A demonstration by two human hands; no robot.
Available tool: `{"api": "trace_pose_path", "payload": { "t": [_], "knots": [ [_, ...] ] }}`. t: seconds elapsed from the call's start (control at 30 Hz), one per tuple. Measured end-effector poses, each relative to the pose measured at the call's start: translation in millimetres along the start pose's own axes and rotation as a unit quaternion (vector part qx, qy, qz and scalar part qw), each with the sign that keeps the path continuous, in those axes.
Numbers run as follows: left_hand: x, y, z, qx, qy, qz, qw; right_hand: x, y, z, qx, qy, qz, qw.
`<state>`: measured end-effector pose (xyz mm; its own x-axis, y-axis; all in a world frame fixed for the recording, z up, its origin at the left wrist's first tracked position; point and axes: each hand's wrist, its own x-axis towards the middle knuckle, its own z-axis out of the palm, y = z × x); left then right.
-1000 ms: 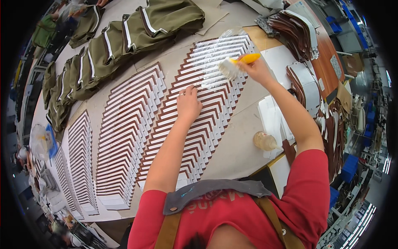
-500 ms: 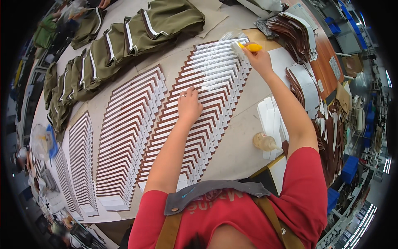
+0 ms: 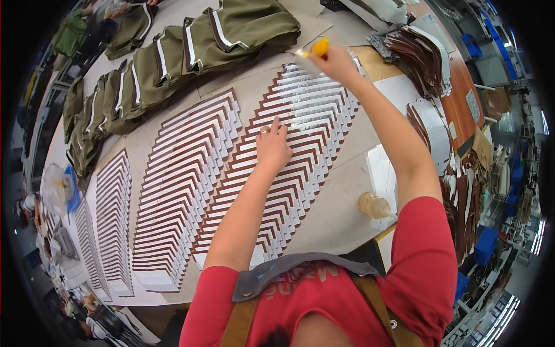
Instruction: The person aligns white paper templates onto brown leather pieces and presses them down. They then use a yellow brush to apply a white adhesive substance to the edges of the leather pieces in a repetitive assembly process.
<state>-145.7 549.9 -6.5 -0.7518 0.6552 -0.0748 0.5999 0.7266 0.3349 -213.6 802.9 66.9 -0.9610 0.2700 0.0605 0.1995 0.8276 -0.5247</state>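
My right hand (image 3: 339,65) grips a brush by its yellow handle (image 3: 319,47). The bristles are blurred, at the far end of a fanned row of white L-shaped pieces with brown edges (image 3: 300,168); I cannot tell if they touch it. A whitish wet smear (image 3: 312,101) covers the far part of that row. My left hand (image 3: 274,149) lies on the same row with fingers spread, just nearer than the smear. To its left is a second fanned row (image 3: 185,150). A bottle with a pointed nozzle and pale contents (image 3: 374,206) lies tilted at the right.
Olive green fabric pieces with white and brown trim (image 3: 173,58) stretch across the far left of the table. Two narrower fanned rows, including one (image 3: 115,220), lie farther left. Stacks of brown and white pieces (image 3: 419,61) line the right edge, with white sheets (image 3: 381,170) beside the bottle.
My right hand has swung the brush left and farther away across the row's far end. My left hand stays on the row, its fingers a little more spread. The whole view has shifted slightly.
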Motion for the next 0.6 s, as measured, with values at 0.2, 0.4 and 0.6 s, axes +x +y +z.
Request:
{"api": "trace_pose_path", "payload": {
  "t": [0.2, 0.4, 0.6],
  "knots": [
    [0, 1, 11, -0.018, 0.039, 0.017, 0.999, -9, -19, 30, 0.030, -0.054, -0.056, 0.997],
    [-19, 1, 2, -0.155, 0.092, 0.018, 0.983, -11, -48, 23, 0.026, 0.040, -0.061, 0.997],
    [-88, 0, 13, -0.015, 0.104, 0.056, 0.993, -94, -106, 59, 0.078, -0.233, -0.138, 0.959]
  ]
}}
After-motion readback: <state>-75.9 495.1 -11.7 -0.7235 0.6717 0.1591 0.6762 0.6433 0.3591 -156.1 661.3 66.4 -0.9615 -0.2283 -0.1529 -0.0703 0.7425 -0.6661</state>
